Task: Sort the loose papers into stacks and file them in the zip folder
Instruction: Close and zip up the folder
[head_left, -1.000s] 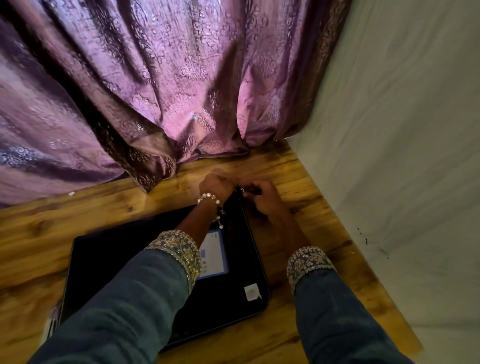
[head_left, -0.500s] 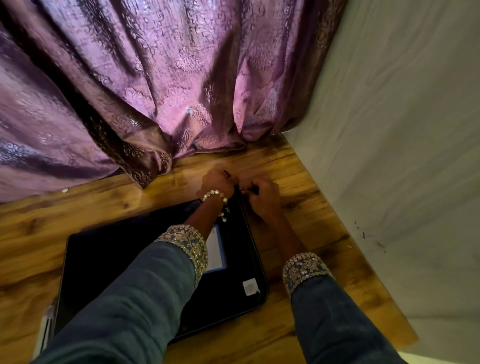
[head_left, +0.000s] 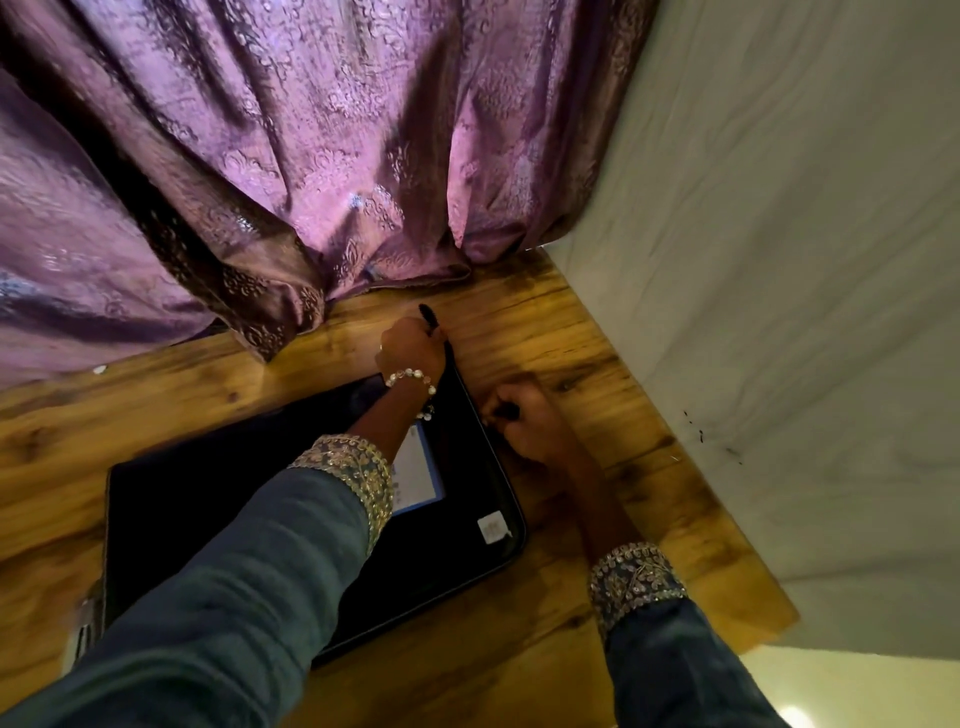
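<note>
A black zip folder (head_left: 197, 519) lies flat on the wooden table (head_left: 156, 410), with a blue-edged label and a small white sticker (head_left: 492, 527) on its cover. My left hand (head_left: 413, 348) is at the folder's far right corner and grips a black tab of the folder there, its tip poking out past my fingers. My right hand (head_left: 524, 423) is on the folder's right edge and pinches a small black zip pull. No loose papers show; my forearms hide part of the cover.
A purple patterned curtain (head_left: 291, 171) hangs along the table's far edge and drapes onto the wood. A white cloth-covered wall (head_left: 779, 312) runs along the right side. A pale object (head_left: 85, 623) peeks out by the folder's near left corner.
My right hand has moved toward me along the folder's right edge with the zip pull, away from the left hand. The left hand stayed at the far corner.
</note>
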